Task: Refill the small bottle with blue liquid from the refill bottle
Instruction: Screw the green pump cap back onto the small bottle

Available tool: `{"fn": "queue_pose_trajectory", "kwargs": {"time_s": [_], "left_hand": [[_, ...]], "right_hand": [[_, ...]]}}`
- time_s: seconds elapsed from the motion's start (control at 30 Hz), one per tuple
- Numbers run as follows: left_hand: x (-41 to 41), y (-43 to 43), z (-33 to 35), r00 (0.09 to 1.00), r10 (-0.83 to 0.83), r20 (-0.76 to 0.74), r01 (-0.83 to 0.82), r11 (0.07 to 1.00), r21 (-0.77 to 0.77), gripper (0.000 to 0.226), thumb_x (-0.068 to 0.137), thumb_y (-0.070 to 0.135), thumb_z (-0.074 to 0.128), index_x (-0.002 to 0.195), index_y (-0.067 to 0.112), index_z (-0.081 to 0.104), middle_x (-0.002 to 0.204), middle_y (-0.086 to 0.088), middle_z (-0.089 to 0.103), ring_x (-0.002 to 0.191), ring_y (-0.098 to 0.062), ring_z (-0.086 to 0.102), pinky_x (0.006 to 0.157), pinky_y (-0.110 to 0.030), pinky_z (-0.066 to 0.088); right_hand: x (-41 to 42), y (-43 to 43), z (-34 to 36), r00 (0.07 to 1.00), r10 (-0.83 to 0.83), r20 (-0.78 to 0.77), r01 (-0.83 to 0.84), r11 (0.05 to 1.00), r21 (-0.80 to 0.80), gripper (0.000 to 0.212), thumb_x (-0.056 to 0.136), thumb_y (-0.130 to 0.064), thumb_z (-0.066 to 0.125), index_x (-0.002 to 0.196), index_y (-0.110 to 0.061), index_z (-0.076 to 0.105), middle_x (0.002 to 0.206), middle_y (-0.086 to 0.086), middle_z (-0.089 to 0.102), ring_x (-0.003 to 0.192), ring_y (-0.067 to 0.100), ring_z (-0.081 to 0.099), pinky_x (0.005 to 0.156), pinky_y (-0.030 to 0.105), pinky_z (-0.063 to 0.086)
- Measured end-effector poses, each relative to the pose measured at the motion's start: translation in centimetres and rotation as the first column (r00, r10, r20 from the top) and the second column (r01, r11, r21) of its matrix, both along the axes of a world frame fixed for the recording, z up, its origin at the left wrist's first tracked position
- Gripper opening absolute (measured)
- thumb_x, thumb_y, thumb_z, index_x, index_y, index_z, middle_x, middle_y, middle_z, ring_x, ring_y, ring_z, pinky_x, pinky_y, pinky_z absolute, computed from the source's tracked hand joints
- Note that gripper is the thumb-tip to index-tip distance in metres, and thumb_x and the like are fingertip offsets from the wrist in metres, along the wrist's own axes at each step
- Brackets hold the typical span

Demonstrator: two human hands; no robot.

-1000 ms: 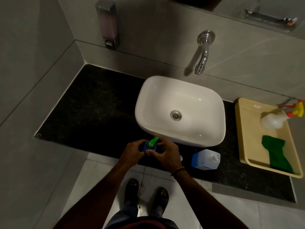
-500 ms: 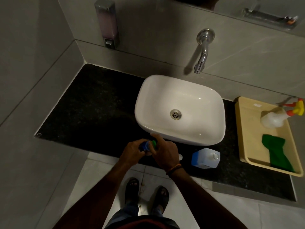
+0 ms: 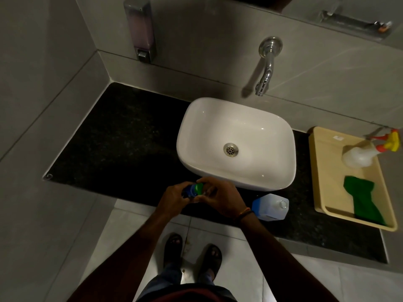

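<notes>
Hands, left (image 3: 172, 198) and right (image 3: 221, 200), grip the small bottle (image 3: 192, 190).

left hand (image 3: 173, 199) and right hand (image 3: 220, 199) grip the small bottle (image 3: 193, 191).

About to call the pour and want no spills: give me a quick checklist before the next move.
1. Small bottle gripped: ok, left hand holds it.
2. Green cap off: not ok, still on; right hand grips it.
3. Refill bottle in reach: ok, on counter by the right wrist.
4. Refill bottle open: not ok, white cap on.
5. Small bottle's level: cannot tell, hands hide it.
</notes>
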State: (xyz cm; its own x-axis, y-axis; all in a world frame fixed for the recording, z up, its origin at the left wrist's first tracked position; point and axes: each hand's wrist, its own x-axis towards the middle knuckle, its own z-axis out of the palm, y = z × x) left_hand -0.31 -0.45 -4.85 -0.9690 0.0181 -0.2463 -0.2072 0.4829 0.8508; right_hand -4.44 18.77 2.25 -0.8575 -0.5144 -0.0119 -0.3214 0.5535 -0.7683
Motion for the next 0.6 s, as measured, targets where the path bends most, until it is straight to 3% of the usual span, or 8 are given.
{"fn": "queue_pose_trajectory", "kwargs": {"time_s": [0.1,0.23,0.37,0.5,0.6], "left_hand": [[0.01,-0.06,0.01,1.000,-0.009,0.005,0.009,1.000,-0.002,0.053,0.075,0.025,0.087,0.123,0.017,0.067,0.107,0.004,0.072,0.095,-0.008,0.068,0.080,-0.006,0.050],[0.02,0.05,-0.08,1.000,-0.021,0.006,0.021,1.000,-0.017,0.051,0.078,0.023,0.085,0.125,0.018,0.067,0.111,0.002,0.072,0.100,-0.010,0.069,0.087,-0.019,0.055],[0.02,0.04,-0.26,1.000,-0.015,0.007,0.015,0.999,-0.029,0.053,0.077,0.031,0.085,0.125,0.020,0.066,0.112,0.002,0.073,0.100,-0.009,0.069,0.089,-0.028,0.058],[0.07,0.04,-0.37,1.000,-0.009,0.009,0.009,1.000,-0.025,0.052,0.077,0.031,0.085,0.125,0.023,0.066,0.111,0.004,0.073,0.099,-0.006,0.069,0.089,-0.030,0.058],[0.10,0.07,-0.30,1.000,-0.013,0.010,0.013,1.000,-0.020,0.053,0.076,0.033,0.085,0.124,0.023,0.067,0.110,0.005,0.073,0.097,-0.004,0.069,0.087,-0.026,0.058]], "right_hand": [[0.21,-0.30,-0.42,1.000,-0.017,-0.007,0.017,1.000,-0.022,0.050,0.067,-0.044,0.088,0.110,-0.031,0.067,0.081,-0.010,0.075,0.073,-0.004,0.069,0.069,0.015,0.056],[0.53,-0.47,-0.94,0.998,-0.065,0.001,0.065,0.997,-0.038,0.051,0.065,-0.045,0.089,0.108,-0.030,0.067,0.083,-0.011,0.075,0.074,-0.003,0.070,0.072,0.022,0.059],[0.63,-0.51,-0.93,0.996,-0.082,-0.014,0.082,0.996,-0.036,0.052,0.065,-0.050,0.087,0.109,-0.033,0.065,0.084,-0.015,0.073,0.076,-0.005,0.069,0.073,0.015,0.057],[0.68,-0.50,-0.88,0.997,-0.076,-0.017,0.075,0.996,-0.040,0.053,0.066,-0.050,0.087,0.110,-0.031,0.066,0.086,-0.012,0.074,0.077,-0.004,0.069,0.073,0.012,0.055],[0.75,-0.48,-0.84,0.997,-0.075,0.001,0.075,0.996,-0.050,0.053,0.067,-0.047,0.087,0.112,-0.029,0.066,0.087,-0.011,0.074,0.077,0.000,0.069,0.075,0.020,0.058]]}}
